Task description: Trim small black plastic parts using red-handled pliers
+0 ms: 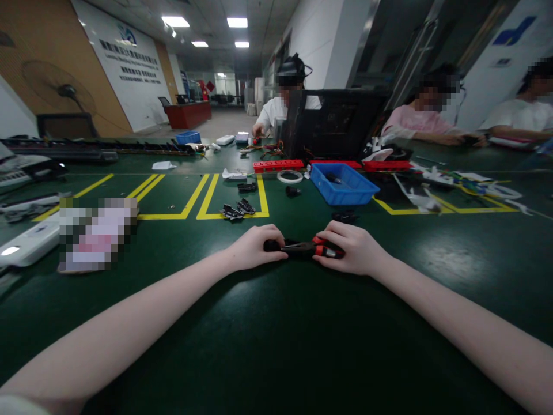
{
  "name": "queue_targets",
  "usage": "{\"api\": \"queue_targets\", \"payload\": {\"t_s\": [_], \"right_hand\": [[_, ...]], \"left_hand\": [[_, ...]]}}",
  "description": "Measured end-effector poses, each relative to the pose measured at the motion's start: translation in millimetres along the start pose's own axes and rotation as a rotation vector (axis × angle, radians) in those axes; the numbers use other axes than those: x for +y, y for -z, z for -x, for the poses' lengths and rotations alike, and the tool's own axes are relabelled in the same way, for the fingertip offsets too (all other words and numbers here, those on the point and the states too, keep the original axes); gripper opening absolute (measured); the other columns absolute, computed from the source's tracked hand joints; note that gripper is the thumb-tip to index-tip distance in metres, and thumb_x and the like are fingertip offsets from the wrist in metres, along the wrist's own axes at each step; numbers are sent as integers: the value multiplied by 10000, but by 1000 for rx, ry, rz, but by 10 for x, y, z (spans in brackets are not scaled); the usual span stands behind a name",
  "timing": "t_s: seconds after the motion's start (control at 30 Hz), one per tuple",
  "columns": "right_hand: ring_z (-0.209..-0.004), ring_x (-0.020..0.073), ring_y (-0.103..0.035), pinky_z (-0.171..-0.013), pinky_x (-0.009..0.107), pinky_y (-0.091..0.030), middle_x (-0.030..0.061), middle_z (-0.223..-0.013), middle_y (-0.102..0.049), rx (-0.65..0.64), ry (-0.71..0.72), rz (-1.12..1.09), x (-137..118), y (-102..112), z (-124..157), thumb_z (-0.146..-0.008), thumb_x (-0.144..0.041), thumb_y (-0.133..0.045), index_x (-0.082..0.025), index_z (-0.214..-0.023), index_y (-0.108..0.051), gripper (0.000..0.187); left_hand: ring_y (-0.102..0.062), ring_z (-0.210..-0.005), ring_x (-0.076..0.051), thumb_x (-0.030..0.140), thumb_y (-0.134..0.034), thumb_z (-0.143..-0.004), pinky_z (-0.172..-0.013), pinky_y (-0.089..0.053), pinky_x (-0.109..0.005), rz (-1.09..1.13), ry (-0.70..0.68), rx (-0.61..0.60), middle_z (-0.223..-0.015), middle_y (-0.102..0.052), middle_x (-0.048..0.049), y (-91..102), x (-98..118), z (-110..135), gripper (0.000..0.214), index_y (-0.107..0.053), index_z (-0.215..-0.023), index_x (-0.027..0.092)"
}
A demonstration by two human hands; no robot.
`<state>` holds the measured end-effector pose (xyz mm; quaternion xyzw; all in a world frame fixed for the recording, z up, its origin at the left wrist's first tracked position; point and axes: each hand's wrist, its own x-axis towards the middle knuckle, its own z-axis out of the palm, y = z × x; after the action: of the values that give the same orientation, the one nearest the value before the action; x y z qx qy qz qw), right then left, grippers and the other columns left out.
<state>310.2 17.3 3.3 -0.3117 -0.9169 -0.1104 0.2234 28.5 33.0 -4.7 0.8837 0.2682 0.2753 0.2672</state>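
My left hand [256,246] is curled over a small black part [272,245] on the dark green table [276,334]. My right hand [352,249] is wrapped round the red-and-black handle of a hand tool [317,248], which looks like pliers or a screwdriver. The tool's dark tip reaches across to the black part, so both hands meet at the middle of the table. Both forearms lie stretched out over the table toward me.
A blue bin [343,183] stands behind my hands, with a tape roll [290,176], red holders [279,165] and small black parts [237,210] near yellow floor-style lines. White devices [28,245] lie at the left. Three seated people work at the far side behind a black case [334,124].
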Motion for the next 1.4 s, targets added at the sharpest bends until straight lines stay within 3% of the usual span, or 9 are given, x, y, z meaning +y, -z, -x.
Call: {"api": "queue_targets", "payload": {"t_s": [0.43, 0.67, 0.93, 1.4], "right_hand": [[-798, 210, -620, -686, 338, -525, 110, -945, -643, 42, 17, 8, 12, -2, -4, -831, -425, -650, -139, -1019, -626, 343], [-742, 195, -601, -644, 319, -506, 103, -898, -617, -4, 7, 19, -7, 1, -13, -838, -435, -629, -134, -953, -625, 322], [-738, 188, -587, -630, 310, -497, 99, -907, -609, -51, 11, 40, 14, -9, -8, -848, -434, -614, -132, -962, -634, 324], [-785, 209, -601, -668, 324, -497, 109, -923, -628, -81, 4, 16, 1, -11, -21, -850, -448, -607, -149, -961, -628, 319]], "left_hand": [[-623, -913, -208, 266, -715, -835, -833, -492, -343, 12, -12, -5, -978, -638, -47, 3, -27, -5, 126, -641, -826, 164], [-621, -896, -200, 268, -717, -836, -833, -494, -339, -6, -22, -7, -982, -628, -45, -20, -55, -5, 130, -644, -821, 162], [-602, -1023, -215, 214, -720, -837, -930, -483, -383, -1, -57, 28, -1114, -582, -77, -21, -23, 14, 102, -637, -852, 157], [-618, -967, -210, 226, -718, -840, -882, -497, -375, -6, -53, 21, -1061, -608, -69, -35, -32, 5, 116, -627, -831, 154]]}}
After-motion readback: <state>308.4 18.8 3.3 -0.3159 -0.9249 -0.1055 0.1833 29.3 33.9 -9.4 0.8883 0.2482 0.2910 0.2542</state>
